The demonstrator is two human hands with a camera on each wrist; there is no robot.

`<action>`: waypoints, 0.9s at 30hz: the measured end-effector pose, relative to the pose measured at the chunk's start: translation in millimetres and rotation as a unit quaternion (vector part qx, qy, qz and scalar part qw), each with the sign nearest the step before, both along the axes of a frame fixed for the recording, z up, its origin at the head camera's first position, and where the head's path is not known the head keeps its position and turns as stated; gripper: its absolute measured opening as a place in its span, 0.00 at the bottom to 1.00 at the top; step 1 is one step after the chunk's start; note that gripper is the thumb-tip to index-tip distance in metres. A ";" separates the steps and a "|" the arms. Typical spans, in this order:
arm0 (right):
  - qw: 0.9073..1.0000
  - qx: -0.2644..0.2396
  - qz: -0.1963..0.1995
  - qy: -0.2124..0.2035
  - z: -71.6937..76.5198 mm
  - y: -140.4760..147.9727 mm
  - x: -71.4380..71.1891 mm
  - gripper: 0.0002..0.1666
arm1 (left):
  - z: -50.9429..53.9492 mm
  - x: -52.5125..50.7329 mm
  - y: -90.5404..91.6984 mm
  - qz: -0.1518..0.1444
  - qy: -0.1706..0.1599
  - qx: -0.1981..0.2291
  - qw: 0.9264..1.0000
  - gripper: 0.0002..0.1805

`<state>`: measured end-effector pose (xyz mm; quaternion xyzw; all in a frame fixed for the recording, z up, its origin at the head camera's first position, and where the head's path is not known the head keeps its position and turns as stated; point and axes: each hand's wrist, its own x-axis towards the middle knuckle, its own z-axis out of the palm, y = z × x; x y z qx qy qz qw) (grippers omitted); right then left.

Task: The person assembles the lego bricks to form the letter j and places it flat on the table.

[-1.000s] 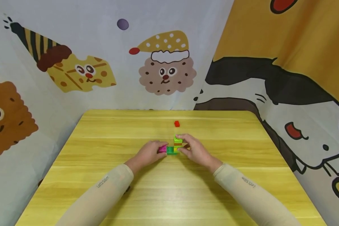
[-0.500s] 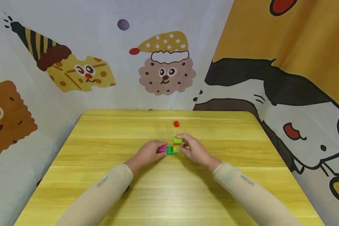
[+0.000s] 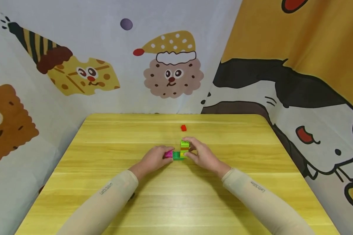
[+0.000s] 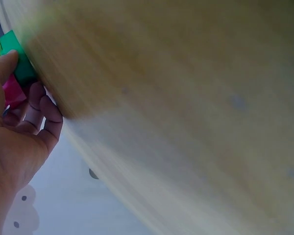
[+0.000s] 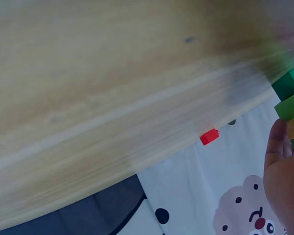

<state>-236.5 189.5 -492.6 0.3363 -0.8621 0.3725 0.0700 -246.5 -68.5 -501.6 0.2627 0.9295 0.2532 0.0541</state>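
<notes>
A small toy brick build stands on the table. Its base is a green brick (image 3: 177, 156), with a pink brick (image 3: 169, 154) at its left end. On the right end rises a stack of bricks (image 3: 184, 147), yellow-green at top and bottom with an orange-brown layer between. My left hand (image 3: 153, 160) pinches the pink brick between thumb and fingers; in the left wrist view the thumb also reaches the green brick (image 4: 23, 66). With my right hand (image 3: 204, 156) I hold the stack from the right, fingers at its top and thumb low on its side.
A single red brick (image 3: 183, 128) lies farther back on the wooden table (image 3: 120, 130), behind the build. A printed cloth (image 3: 106, 26) hangs beyond the table's far edge and along its sides.
The hands and build keep nearly the same places. The fingers of my right hand sit slightly higher at the stack's top, showing more of its upper brick.
</notes>
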 end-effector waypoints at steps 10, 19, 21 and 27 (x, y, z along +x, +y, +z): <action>1.000 0.009 -0.001 0.010 0.8 0.2 -1.9 0.40 | 5.3 -0.3 -0.6 0.001 -0.005 0.001 1.000 0.28; 1.000 0.010 0.001 0.008 3.6 -3.2 -1.9 0.41 | 4.4 0.4 -2.4 0.006 -0.007 -0.005 1.000 0.30; 1.000 0.006 -0.003 -0.007 3.3 -3.0 -0.6 0.41 | 4.3 1.8 -3.5 0.002 0.001 -0.009 1.000 0.31; 0.998 -0.021 -0.016 -0.057 2.7 -1.1 0.8 0.40 | 6.5 3.1 -5.9 0.015 -0.001 0.004 1.000 0.33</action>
